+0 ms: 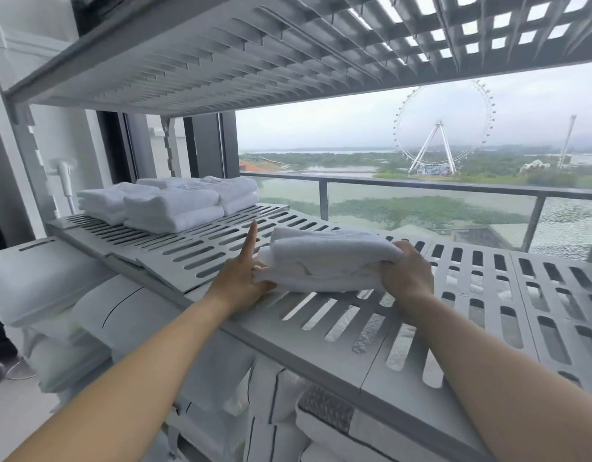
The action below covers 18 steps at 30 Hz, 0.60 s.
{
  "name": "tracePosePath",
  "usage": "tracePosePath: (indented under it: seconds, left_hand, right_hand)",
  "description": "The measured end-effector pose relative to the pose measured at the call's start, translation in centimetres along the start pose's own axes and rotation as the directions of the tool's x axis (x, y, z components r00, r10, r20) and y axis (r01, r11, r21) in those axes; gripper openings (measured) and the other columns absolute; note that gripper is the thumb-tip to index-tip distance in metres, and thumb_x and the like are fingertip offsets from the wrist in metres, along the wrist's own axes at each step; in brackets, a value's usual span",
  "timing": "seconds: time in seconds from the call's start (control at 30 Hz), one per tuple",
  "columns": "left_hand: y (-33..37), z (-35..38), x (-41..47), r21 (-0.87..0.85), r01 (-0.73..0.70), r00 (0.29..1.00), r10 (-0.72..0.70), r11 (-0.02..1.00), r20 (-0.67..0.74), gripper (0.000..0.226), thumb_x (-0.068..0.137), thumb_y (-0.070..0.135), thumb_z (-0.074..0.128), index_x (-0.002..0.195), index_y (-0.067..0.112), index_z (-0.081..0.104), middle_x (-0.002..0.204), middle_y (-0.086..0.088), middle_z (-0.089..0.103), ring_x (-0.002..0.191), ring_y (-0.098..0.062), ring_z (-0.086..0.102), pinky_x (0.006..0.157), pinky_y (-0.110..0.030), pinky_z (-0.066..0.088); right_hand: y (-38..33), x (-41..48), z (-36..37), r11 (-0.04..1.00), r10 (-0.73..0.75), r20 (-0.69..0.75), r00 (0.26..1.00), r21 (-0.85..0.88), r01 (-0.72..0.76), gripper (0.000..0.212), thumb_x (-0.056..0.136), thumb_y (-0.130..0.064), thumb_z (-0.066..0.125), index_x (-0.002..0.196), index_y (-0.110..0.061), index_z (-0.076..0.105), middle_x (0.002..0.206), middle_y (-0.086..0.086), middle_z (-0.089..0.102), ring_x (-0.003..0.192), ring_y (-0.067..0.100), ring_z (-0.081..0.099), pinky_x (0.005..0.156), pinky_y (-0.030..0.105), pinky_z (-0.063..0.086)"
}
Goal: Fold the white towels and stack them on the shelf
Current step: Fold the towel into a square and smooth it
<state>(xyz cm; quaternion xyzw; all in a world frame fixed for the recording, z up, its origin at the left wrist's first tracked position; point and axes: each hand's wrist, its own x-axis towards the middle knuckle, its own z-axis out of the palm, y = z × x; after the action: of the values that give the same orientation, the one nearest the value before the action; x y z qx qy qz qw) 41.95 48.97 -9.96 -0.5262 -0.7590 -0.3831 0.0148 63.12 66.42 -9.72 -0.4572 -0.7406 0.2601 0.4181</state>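
Folded towel (pixel 324 260) rests on slatted shelf (pixel 201 251) at frame centre. Right hand (pixel 406 273) grips its right end; left hand (pixel 244 278) holds its left end, index finger extended. Stacked towels (pixel 167 203) lie upper left.

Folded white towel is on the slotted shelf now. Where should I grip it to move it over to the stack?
Take the folded white terry towel by its two short ends, one hand from each side, as the left hand and right hand do. It lies flat and thick in loose layers, so pinching both ends should keep the folds together.
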Motion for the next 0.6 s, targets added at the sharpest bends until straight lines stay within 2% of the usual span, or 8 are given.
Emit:
tracePosePath:
  seconds: [0.1,0.2,0.3,0.33,0.4,0.47,0.53,0.6]
  left_hand:
    - [-0.5,-0.2,1.4,0.031,-0.027,0.999,0.026,0.999,0.031,0.105,0.075,0.032,0.07,0.145,0.035,-0.008,0.069,0.017,0.06,0.082,-0.02,0.063,0.058,-0.02,0.039]
    - [-0.6,-0.2,1.9,-0.019,-0.028,0.992,0.03,0.999,0.124,0.108,0.068,0.038,0.073,0.143,0.043,-0.004,0.096,0.018,0.064,0.094,-0.011,0.062,0.073,-0.022,0.044]
    - [-0.8,0.2,1.3,-0.152,-0.009,0.987,0.033,0.988,0.155,0.111,0.062,0.052,0.075,0.144,0.045,0.0,0.112,0.019,0.061,0.105,-0.006,0.058,0.088,-0.032,0.046]
    - [-0.9,0.4,1.0,-0.176,-0.001,0.989,0.027,0.984,0.147,0.109,0.064,0.053,0.074,0.145,0.042,0.001,0.113,0.02,0.058,0.107,-0.007,0.056,0.09,-0.034,0.046]
    - [-1.1,0.6,0.7,-0.225,0.031,0.993,-0.004,0.974,0.118,0.105,0.069,0.053,0.071,0.146,0.035,0.002,0.11,0.021,0.054,0.106,-0.005,0.054,0.088,-0.03,0.044]
    - [-1.2,0.6,0.5,-0.273,0.059,0.994,-0.033,0.96,0.1,0.103,0.071,0.055,0.068,0.147,0.032,0.002,0.111,0.02,0.056,0.1,0.001,0.052,0.08,-0.022,0.04]
    - [-1.3,0.7,0.5,-0.268,0.048,0.995,-0.024,0.962,0.092,0.101,0.074,0.049,0.068,0.147,0.03,0.001,0.113,0.017,0.058,0.097,0.004,0.051,0.078,-0.019,0.037]
    - [-1.4,0.7,0.5,-0.262,0.044,0.996,-0.02,0.964,0.091,0.1,0.077,0.041,0.069,0.148,0.027,-0.001,0.113,0.014,0.059,0.099,0.002,0.051,0.08,-0.02,0.037]
  right_hand:
    - [0.4,0.1,-0.2,0.997,-0.039,0.042,0.998,-0.058,0.042,0.028,0.081,-0.019,0.045,0.108,-0.023,0.053,0.078,0.0,0.055,0.07,0.023,0.049,0.05,0.027,0.031]
    - [0.3,-0.1,0.1,0.99,-0.101,0.036,0.994,-0.098,0.104,0.038,0.078,-0.022,0.051,0.116,-0.025,0.051,0.104,0.009,0.059,0.081,0.024,0.049,0.063,0.032,0.037]
    - [-0.6,-0.2,0.3,0.951,-0.205,0.004,0.979,-0.235,0.2,0.058,0.073,-0.023,0.061,0.128,-0.024,0.043,0.127,0.006,0.046,0.107,0.027,0.049,0.079,0.037,0.044]
    - [-1.0,-0.3,0.3,0.899,-0.292,0.018,0.956,-0.336,0.281,0.064,0.072,-0.022,0.064,0.131,-0.023,0.041,0.131,0.005,0.043,0.115,0.028,0.045,0.086,0.04,0.042]
    - [-1.9,-0.2,0.6,0.71,-0.493,0.124,0.861,-0.514,0.481,0.069,0.072,-0.021,0.067,0.134,-0.022,0.037,0.136,0.003,0.041,0.122,0.026,0.041,0.097,0.042,0.036]
    - [-3.1,-0.4,1.4,0.525,-0.627,0.251,0.737,-0.564,0.638,0.066,0.075,-0.02,0.067,0.134,-0.021,0.037,0.135,0.003,0.044,0.122,0.026,0.043,0.101,0.043,0.032]
    - [-4.3,-0.7,2.6,0.42,-0.683,0.331,0.651,-0.551,0.721,0.06,0.076,-0.017,0.066,0.131,-0.02,0.041,0.129,0.003,0.05,0.116,0.026,0.049,0.1,0.042,0.035]
    - [-5.4,-1.0,3.8,0.372,-0.687,0.369,0.626,-0.562,0.739,0.055,0.076,-0.01,0.061,0.127,-0.022,0.042,0.123,0.001,0.055,0.109,0.024,0.054,0.091,0.037,0.041]
